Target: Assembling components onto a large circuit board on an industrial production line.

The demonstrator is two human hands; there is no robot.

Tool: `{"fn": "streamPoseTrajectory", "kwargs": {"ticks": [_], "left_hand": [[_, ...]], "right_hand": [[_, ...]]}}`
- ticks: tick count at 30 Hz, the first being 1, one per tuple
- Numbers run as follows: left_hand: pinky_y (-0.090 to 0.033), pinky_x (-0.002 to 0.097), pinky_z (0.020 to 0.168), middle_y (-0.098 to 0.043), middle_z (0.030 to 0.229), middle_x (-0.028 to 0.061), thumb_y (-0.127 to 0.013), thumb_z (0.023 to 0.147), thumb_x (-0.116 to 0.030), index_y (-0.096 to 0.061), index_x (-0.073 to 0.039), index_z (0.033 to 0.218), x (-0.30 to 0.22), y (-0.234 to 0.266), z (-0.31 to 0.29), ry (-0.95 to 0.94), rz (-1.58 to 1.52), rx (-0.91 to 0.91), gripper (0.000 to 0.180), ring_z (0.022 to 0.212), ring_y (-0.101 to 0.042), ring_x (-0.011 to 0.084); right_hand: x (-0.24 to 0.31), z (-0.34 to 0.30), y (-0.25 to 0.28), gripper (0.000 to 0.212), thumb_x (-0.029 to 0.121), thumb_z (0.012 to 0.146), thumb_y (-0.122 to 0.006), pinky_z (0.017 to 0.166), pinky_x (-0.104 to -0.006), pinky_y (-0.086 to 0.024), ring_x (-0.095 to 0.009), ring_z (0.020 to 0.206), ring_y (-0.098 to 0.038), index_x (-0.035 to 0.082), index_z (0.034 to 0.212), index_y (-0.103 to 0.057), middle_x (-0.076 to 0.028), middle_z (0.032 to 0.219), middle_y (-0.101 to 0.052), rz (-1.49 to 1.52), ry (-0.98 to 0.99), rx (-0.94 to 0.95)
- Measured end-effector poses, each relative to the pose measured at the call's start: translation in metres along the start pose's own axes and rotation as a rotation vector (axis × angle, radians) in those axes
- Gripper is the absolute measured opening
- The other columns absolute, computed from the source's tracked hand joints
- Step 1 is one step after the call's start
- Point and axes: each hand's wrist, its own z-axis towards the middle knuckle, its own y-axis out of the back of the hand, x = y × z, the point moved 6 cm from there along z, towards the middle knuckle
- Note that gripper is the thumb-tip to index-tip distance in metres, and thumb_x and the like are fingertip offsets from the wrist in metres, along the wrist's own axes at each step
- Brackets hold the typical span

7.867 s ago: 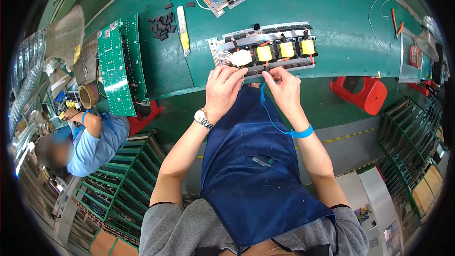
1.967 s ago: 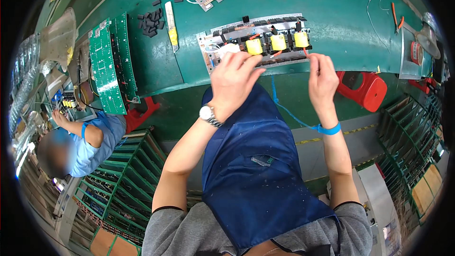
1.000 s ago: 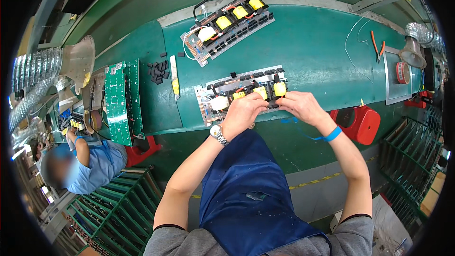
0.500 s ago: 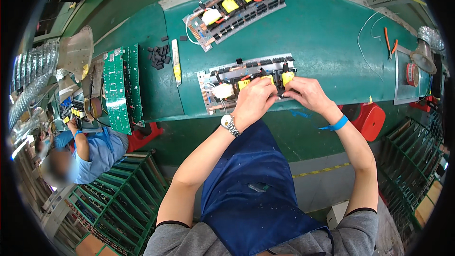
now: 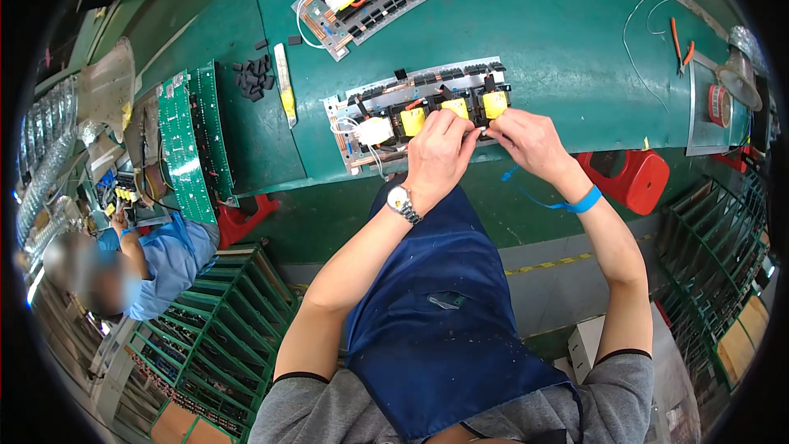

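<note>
A circuit board assembly [image 5: 386, 90] with black parts and several yellow-wrapped transformers [image 5: 495, 104] lies on the green bench mat in front of me. At its near edge, toward the right end, my left hand [image 5: 442, 152] and my right hand [image 5: 532, 141] meet with fingertips pinched. Between them is a tiny pale piece [image 5: 482, 131], too small to make out and mostly covered by the fingers. A white-wrapped transformer [image 5: 375, 131] with white wires sits at the board's left end, beside my left hand. A blue strap circles my right wrist.
Beyond lies a second similar assembly [image 5: 386, 0]. To the left are black sleeve pieces [image 5: 253, 78], a yellow-handled cutter [image 5: 286, 90] and upright green circuit boards [image 5: 187, 144]. Orange-handled pliers [image 5: 682, 45] and a tape roll [image 5: 719, 105] are at right. A co-worker [image 5: 173, 263] sits far left.
The view has shifted, so the bench sits higher in the picture. My hands have drawn slightly back toward the board's near edge, uncovering more of the yellow transformers. Both remain pinched.
</note>
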Motion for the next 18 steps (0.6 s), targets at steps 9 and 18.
{"fn": "streamPoseTrajectory", "kwargs": {"ticks": [9, 18], "left_hand": [[-0.05, 0.038, 0.067, -0.059, 0.08, 0.0065, -0.074, 0.079, -0.008, -0.066, -0.005, 0.083, -0.003, 0.0, 0.007, 0.043, 0.002, 0.043, 0.01, 0.078, -0.06, 0.0265], [-0.051, 0.0389, 0.069, -0.058, 0.083, 0.0084, -0.071, 0.081, -0.006, -0.067, -0.005, 0.087, -0.001, 0.001, -0.001, 0.045, -0.023, 0.015, 0.007, 0.08, -0.06, 0.0271]], "right_hand": [[-0.002, 0.0, -0.005, 0.018, 0.006, 0.083, -0.07, 0.056, -0.042, -0.047, -0.032, 0.067, -0.059, 0.004, 0.086, -0.052, -0.012, 0.077, -0.055, 0.037, -0.034, -0.015], [0.01, -0.007, 0.005, 0.016, 0.009, 0.086, -0.07, 0.057, -0.0408, -0.05, -0.03, 0.068, -0.061, 0.004, 0.093, -0.057, -0.012, 0.078, -0.057, -0.021, -0.093, -0.061]]}}
